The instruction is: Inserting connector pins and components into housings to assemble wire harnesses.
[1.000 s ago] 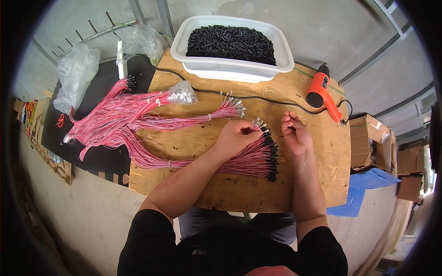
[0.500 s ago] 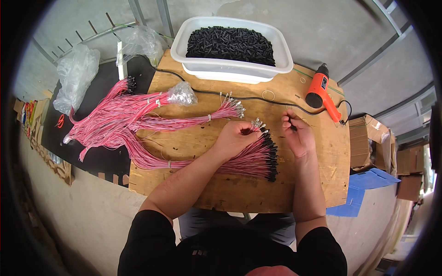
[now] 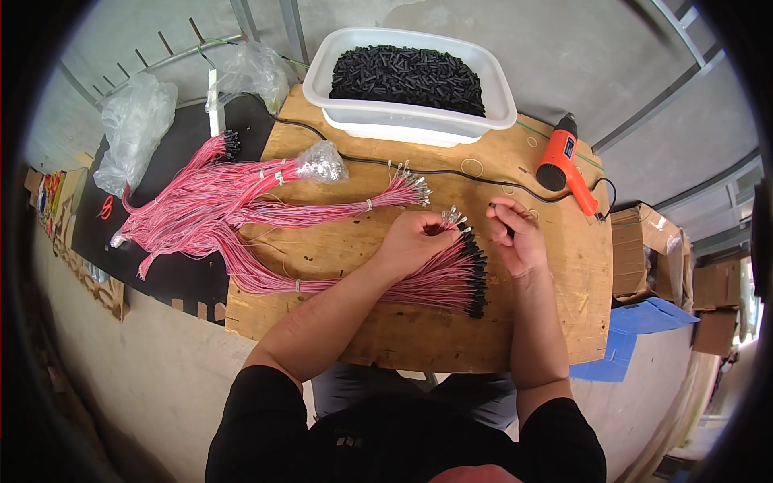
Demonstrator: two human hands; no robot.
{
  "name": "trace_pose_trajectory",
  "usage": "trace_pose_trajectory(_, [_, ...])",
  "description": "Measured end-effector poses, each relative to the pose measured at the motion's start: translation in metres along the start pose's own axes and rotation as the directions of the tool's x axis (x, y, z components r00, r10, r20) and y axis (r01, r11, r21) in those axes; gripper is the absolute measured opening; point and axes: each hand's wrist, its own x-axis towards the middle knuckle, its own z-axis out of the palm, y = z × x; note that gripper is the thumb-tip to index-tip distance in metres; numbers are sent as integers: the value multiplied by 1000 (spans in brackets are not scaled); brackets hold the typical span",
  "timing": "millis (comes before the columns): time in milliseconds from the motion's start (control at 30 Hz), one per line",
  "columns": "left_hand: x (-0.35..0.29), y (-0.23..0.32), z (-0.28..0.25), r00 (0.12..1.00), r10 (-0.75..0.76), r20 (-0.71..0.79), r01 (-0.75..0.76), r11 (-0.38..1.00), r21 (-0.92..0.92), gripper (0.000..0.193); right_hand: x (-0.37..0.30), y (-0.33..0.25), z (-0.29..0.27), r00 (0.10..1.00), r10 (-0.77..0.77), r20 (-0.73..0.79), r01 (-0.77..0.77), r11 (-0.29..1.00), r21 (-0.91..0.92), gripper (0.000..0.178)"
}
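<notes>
My left hand is closed around the upper wires of a fanned pink wire bundle, at the table's middle. Bare silver terminals stick out past its fingers. Most wire ends below carry black sleeves, lined up in a dense row. Just right of that row, my right hand is raised with its fingers curled. A small black sleeve shows at its fingertips, and another dark piece sits in the curled fingers. How many pieces the palm hides I cannot tell.
A white tub of loose black sleeves stands at the back. An orange heat gun lies far right, its black cable crossing the table. More pink wires lie left, with plastic bags and red-handled scissors beyond.
My right hand has shifted slightly; its fingers have turned, bringing a black sleeve out to the fingertips. My left hand stays on the wires.
</notes>
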Motion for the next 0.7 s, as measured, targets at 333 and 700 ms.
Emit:
trace_pose_trajectory(333, [1, -2, 0, 1000, -18, -11, 17, 998, -58, 13, -15, 2, 18, 994, 7, 113, 30, 945, -325, 15])
trace_pose_trajectory(700, [2, -7, 1, 999, 36, -37, -40, 995, -92, 17, -18, 3, 21, 994, 11, 113, 34, 920, -391, 16])
